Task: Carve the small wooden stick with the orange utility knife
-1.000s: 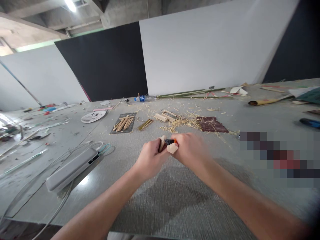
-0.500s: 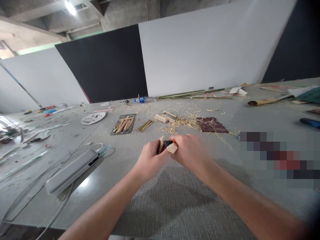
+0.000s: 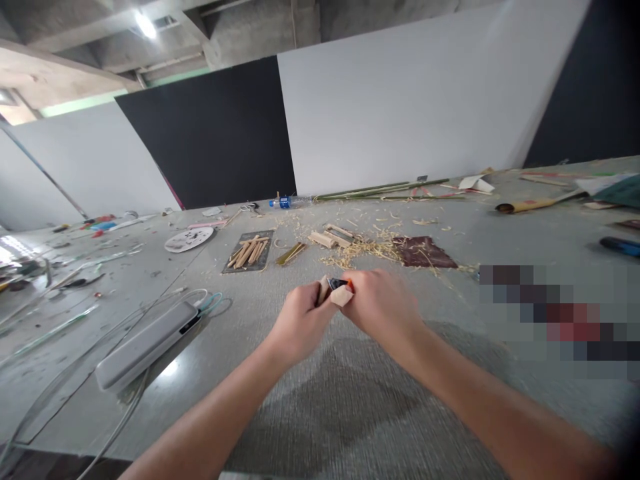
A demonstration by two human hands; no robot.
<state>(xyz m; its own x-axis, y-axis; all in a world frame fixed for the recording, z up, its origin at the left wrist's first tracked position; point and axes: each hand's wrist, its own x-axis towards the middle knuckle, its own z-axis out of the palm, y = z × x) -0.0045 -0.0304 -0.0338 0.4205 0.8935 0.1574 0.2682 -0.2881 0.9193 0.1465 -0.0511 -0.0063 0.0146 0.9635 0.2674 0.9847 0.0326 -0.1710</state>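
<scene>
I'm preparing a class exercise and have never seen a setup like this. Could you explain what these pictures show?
There is no machine here, only a person's bare left hand and right hand. Every picture comes from one camera worn on the head, looking forward and down. The hands meet above a grey table: the left seems to hold pale wood, and the right a black-and-orange tool, mostly hidden. Beyond lie thin sticks, pale shavings and a dark red sheet; a long grey box lies to the left.
</scene>
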